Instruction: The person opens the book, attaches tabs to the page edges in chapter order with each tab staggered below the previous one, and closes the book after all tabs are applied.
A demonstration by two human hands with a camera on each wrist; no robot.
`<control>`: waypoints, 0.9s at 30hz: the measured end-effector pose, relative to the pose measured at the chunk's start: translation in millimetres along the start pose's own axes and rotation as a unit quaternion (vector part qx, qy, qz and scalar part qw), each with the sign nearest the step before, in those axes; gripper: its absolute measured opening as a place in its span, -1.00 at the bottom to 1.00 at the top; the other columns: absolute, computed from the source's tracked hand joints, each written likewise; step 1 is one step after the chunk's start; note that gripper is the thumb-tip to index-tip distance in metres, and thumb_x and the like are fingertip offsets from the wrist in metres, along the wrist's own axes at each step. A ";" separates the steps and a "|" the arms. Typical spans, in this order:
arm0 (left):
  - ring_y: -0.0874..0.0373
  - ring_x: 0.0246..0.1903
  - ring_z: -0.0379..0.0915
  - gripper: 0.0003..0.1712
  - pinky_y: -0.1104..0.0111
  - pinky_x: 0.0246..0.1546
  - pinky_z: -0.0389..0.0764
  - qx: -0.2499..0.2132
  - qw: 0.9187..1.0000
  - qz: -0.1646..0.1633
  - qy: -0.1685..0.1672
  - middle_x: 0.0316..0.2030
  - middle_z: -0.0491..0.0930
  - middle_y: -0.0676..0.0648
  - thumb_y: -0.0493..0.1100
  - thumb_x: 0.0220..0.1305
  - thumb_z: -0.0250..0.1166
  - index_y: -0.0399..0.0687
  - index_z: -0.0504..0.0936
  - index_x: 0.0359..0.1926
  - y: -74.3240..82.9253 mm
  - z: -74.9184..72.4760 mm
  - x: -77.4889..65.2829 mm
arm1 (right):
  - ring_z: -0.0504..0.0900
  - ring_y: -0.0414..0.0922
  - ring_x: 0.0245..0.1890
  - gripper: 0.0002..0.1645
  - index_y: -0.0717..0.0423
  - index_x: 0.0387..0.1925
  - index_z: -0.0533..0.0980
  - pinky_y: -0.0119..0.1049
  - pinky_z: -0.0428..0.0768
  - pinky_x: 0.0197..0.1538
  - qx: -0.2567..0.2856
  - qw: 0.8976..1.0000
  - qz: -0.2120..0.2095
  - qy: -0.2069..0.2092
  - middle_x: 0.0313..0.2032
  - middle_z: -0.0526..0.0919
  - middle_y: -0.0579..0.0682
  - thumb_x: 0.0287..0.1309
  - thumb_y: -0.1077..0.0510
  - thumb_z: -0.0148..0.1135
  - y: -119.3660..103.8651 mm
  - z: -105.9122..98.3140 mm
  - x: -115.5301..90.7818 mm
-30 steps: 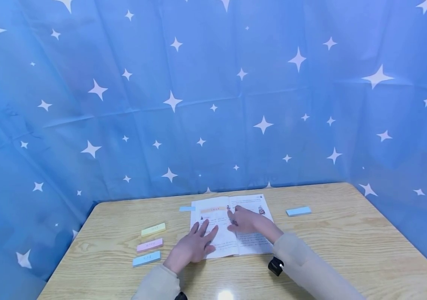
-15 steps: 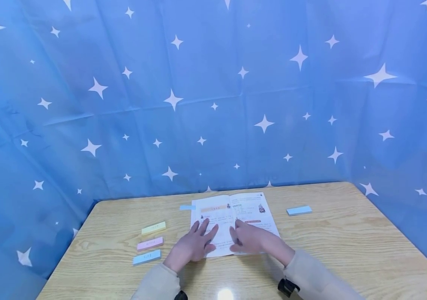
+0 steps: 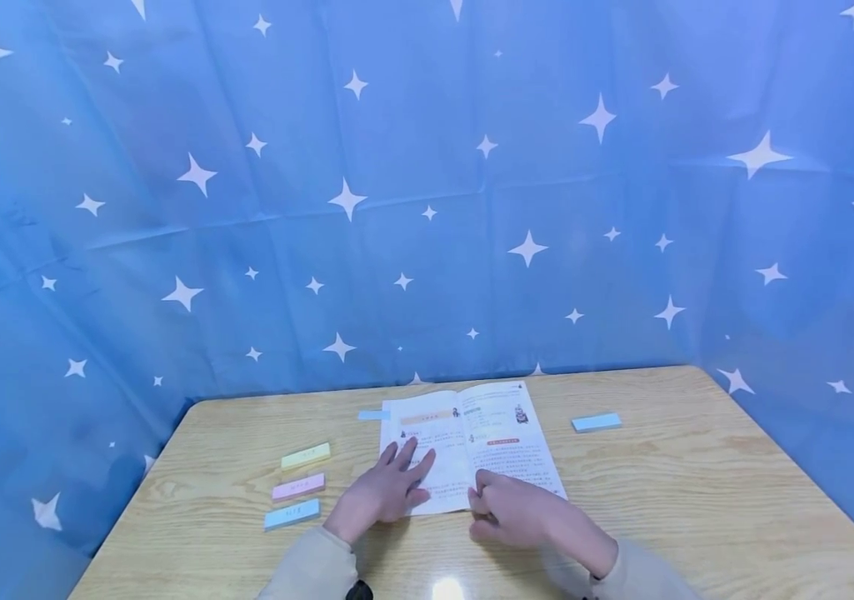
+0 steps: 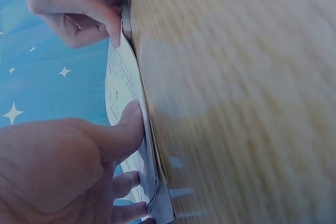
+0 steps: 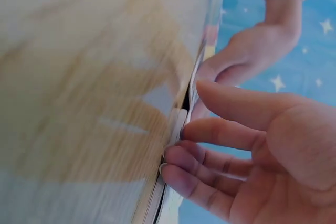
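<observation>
An open book [image 3: 512,462] lies on the wooden table, with printed text and small pictures on both pages. My left hand [image 3: 382,492] rests on the left page, fingers spread. At the book's near edge, beside the centre fold, is my right hand [image 3: 520,512]. Its fingertips [image 5: 176,156] touch the edge of the pages, and the thumb stands off them in the right wrist view. A blue paper tab [image 3: 373,415] sticks out past the book's upper left edge.
Left of the book lie a yellow sticky-note pad [image 3: 306,455], a pink pad [image 3: 298,487] and a blue pad [image 3: 292,514], each with handwriting. Another blue pad [image 3: 596,422] sits to the right. A blue star-patterned curtain [image 3: 427,250] hangs behind the table [image 3: 696,467].
My right hand has slid down along the centre fold toward me, from mid-page to the near edge. The right page is now more exposed. My left hand has stayed in place.
</observation>
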State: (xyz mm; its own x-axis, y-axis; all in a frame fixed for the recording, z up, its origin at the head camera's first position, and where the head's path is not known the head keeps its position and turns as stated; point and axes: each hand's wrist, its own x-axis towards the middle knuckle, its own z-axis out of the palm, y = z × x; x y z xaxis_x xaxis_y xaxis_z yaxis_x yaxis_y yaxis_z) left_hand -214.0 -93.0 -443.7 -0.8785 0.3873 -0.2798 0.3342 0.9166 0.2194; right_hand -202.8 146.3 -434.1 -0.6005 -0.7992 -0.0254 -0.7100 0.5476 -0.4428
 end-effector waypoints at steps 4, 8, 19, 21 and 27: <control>-0.28 0.51 -0.13 -0.30 -0.08 0.41 0.18 -0.011 1.000 0.005 -0.004 0.56 -0.03 -0.21 0.11 0.53 0.07 0.13 0.15 0.58 0.2 1.6 0.3 | 0.20 -0.41 -0.46 -0.64 0.02 -0.61 0.54 -0.52 0.37 -0.34 0.046 0.998 -0.041 0.010 -0.45 0.27 -0.23 0.36 0.23 0.26 10.6 -3.2 -1.5; -0.30 0.50 -0.11 -0.30 -0.09 0.41 0.16 -0.019 1.000 0.015 -0.008 0.56 0.00 -0.22 0.10 0.52 0.09 0.13 0.18 0.57 -2.3 5.4 0.3 | 0.17 -0.44 -0.46 -0.78 0.09 -0.44 0.63 -0.52 0.35 -0.35 0.075 0.994 -0.079 -0.002 -0.47 0.21 -0.24 0.38 0.25 0.23 19.2 -4.8 -4.0; -0.36 0.41 0.13 -0.45 -0.12 0.30 0.34 -0.038 0.995 0.068 0.069 0.46 0.19 -0.34 -0.06 0.51 0.17 0.04 0.42 0.45 -18.0 0.9 -5.1 | 0.18 -0.41 -0.46 -0.83 0.06 -0.32 0.66 -0.48 0.36 -0.31 0.109 0.994 -0.022 -0.020 -0.43 0.23 -0.24 0.41 0.22 0.21 18.1 -6.4 -3.0; -0.36 0.36 0.22 -0.48 -0.13 0.27 0.38 -0.040 0.991 0.079 0.101 0.41 0.26 -0.40 -0.11 0.49 0.19 -0.01 0.47 0.41 -23.7 -0.2 -6.0 | 0.18 -0.41 -0.45 -0.82 0.05 -0.33 0.66 -0.48 0.35 -0.31 0.111 0.993 -0.023 -0.018 -0.43 0.22 -0.24 0.42 0.22 0.20 18.3 -6.4 -3.4; -0.13 -0.09 0.56 -0.61 0.05 -0.12 0.65 -0.047 0.972 0.064 0.223 0.01 0.56 -0.34 -0.23 0.42 0.26 -0.26 0.61 0.21 -46.8 -9.5 -8.8 | 0.16 -0.39 -0.45 -0.75 0.06 -0.40 0.65 -0.48 0.31 -0.32 0.113 0.993 -0.031 -0.010 -0.45 0.18 -0.23 0.43 0.22 0.17 21.7 -7.3 -1.7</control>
State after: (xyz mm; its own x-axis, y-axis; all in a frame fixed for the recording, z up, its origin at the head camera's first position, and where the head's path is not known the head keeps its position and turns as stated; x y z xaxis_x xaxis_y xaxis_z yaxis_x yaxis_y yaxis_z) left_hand -225.2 -140.3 -442.6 -0.8995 0.3964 0.1840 0.4360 0.8429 0.3154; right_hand -219.9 161.3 -437.1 -0.5490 -0.8358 -0.0078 -0.6436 0.4287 -0.6340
